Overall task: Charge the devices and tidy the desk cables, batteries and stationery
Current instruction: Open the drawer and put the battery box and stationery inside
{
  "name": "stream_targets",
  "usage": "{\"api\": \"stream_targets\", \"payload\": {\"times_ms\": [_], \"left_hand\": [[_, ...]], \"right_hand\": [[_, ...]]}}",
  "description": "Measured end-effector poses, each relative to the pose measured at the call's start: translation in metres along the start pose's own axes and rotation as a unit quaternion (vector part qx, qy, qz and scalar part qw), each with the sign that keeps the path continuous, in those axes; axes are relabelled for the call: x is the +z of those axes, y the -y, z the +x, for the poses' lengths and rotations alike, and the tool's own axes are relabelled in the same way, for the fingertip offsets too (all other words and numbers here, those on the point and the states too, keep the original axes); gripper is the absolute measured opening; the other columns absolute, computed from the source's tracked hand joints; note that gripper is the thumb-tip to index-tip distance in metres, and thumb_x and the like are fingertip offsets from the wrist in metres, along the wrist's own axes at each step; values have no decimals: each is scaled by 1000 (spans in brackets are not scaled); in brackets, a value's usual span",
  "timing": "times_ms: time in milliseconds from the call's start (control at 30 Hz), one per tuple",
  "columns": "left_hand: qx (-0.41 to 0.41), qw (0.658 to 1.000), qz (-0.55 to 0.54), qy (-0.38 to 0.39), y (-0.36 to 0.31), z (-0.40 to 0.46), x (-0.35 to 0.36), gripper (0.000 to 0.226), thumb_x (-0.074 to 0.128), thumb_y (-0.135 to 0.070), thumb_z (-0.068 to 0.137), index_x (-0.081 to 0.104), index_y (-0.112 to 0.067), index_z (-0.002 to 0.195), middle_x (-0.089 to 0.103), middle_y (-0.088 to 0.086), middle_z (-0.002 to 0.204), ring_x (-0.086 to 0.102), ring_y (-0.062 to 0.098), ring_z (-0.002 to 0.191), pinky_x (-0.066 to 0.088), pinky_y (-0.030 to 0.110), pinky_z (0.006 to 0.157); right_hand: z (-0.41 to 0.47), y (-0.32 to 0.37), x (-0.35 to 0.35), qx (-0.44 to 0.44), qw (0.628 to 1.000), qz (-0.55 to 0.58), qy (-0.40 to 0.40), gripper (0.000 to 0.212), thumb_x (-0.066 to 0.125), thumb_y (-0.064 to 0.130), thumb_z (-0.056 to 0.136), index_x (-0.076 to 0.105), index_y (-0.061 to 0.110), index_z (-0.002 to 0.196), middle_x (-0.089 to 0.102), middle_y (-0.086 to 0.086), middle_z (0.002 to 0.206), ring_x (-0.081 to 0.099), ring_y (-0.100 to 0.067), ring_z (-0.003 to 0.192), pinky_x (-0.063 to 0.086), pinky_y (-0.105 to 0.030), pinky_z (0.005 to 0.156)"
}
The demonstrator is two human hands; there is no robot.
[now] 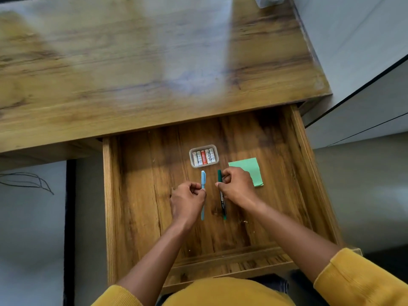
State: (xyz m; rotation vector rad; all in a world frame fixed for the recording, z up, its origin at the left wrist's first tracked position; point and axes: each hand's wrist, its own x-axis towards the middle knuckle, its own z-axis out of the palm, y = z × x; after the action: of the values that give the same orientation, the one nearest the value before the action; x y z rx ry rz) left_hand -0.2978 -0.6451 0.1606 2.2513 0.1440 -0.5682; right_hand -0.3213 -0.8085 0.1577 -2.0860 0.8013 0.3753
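The wooden drawer (136,195) stands pulled out below the desk top. On its floor my left hand (187,200) pinches a light blue pen (203,178) lying lengthwise. Beside it my right hand (237,187) pinches a dark green pen (223,206), also lying lengthwise. Just beyond the pens sits a small clear tray (191,157) holding several batteries (204,157) side by side. A green sticky-note pad (251,167) lies to the right, partly under my right hand.
The wooden desk top (143,62) stretches above the drawer. A clear container (268,1) shows at its far right corner. A thin black cable (26,182) lies on the floor at left. A white cabinet (364,102) stands to the right.
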Motion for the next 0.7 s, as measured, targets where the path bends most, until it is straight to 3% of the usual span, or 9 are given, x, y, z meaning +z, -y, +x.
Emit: {"api": "stream_targets", "payload": {"times_ms": [167,233,333,467,600,700], "left_hand": [[41,995,89,1,1,6,13,2,76,-18,94,75,-19,92,70,-8,80,67,4,75,62,26,66],[42,993,107,0,1,6,17,3,77,-20,94,77,-17,95,71,-6,83,66,4,74,58,21,63],[42,993,111,-1,7,7,21,13,79,-24,94,80,-13,101,75,-3,86,68,6,75,60,23,63],[59,992,112,-4,11,6,23,15,79,-25,95,79,-13,104,76,-2,91,69,6,79,61,20,66],[98,990,100,-13,6,4,16,16,79,-22,95,79,-11,107,77,-1,95,71,7,83,64,23,73],[135,986,79,53,2,-1,1,11,80,-20,94,80,-16,104,76,-6,96,72,4,88,63,20,79]], "right_hand": [[-6,-7,16,-76,989,-124,-18,31,82,30,90,66,17,113,71,-1,98,69,-20,91,58,-32,77],[-6,-10,21,-88,986,-137,-28,32,83,30,90,63,18,111,70,-1,97,68,-19,89,55,-28,73],[-5,-13,26,-98,985,-135,-48,34,83,31,89,62,18,112,69,-1,98,66,-17,87,46,-22,70],[-6,-15,27,-117,982,-138,-55,36,83,31,89,62,16,115,69,-2,101,67,-18,90,55,-25,76],[-9,-16,20,-139,978,-143,-55,31,81,27,91,63,15,113,69,-2,101,66,-18,90,51,-23,74],[-19,-17,5,-165,974,-153,-9,19,79,27,92,66,20,104,70,4,96,65,-14,85,55,-27,73]]}}
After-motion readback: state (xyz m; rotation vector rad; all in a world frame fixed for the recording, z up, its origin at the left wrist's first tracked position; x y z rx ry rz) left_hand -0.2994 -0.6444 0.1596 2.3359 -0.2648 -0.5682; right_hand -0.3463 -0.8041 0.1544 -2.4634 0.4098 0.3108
